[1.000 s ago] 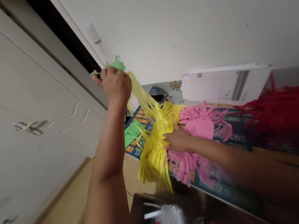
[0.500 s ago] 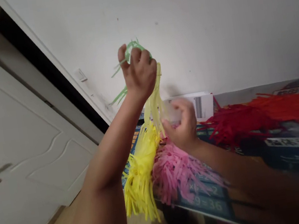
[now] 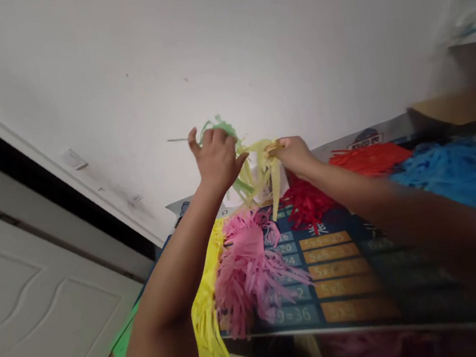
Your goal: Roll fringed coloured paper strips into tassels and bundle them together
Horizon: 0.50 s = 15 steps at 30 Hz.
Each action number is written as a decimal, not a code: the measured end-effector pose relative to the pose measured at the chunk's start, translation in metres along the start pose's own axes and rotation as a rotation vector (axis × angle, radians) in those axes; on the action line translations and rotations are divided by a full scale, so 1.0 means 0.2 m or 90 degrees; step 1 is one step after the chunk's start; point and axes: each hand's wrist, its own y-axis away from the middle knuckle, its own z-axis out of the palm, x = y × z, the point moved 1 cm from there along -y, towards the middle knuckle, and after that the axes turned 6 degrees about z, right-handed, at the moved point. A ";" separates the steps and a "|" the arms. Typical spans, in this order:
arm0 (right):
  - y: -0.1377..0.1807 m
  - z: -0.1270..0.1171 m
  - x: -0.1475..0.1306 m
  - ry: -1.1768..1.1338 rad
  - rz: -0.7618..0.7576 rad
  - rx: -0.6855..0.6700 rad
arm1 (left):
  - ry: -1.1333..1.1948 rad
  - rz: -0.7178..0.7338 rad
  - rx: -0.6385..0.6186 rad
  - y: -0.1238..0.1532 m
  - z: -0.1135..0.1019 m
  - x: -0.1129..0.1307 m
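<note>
Yellow paper strips (image 3: 264,170) hang in the air between the two hands, above the far left corner of the table (image 3: 374,325) and close to the white wall (image 3: 244,35). The left hand (image 3: 216,159) is raised, its fingers curled shut around a tuft of green strips (image 3: 218,127) that sticks out above the knuckles; the near end of the yellow paper strips runs in under the same hand. The right hand (image 3: 294,156) is just beside it, with its fingertips pinched tight on the other end of the yellow bunch, whose loose ends dangle down toward the table.

Below the hands a pink fringe (image 3: 245,266) lies on the left end of the table, on a blue number chart (image 3: 335,274). A yellow fringe (image 3: 208,324) lies touching it and spills over the table's left edge. A red fringe (image 3: 308,207) lies near the far edge, under the right forearm, and a blue fringe (image 3: 463,173) lies toward the far right corner. A white door (image 3: 27,314) and a wall switch (image 3: 72,159) are off to the left.
</note>
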 end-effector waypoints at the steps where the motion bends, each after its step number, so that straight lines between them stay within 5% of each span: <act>1: 0.00 -0.11 0.04 0.044 -0.002 0.004 | -0.015 -0.007 -0.017 0.07 0.05 0.00; 5: 0.11 -0.48 0.13 0.438 -0.100 -0.003 | 0.004 0.024 -0.232 0.34 0.29 0.01; 9: 0.28 -0.63 0.15 0.727 -0.194 -0.064 | 0.120 0.008 -0.509 0.48 0.44 0.03; 12: 0.37 -0.65 0.16 0.808 -0.213 -0.112 | 0.115 -0.050 -0.508 0.47 0.38 0.11; 15: 0.43 -0.63 0.17 0.826 -0.212 -0.133 | 0.138 -0.102 -0.394 0.43 0.25 0.37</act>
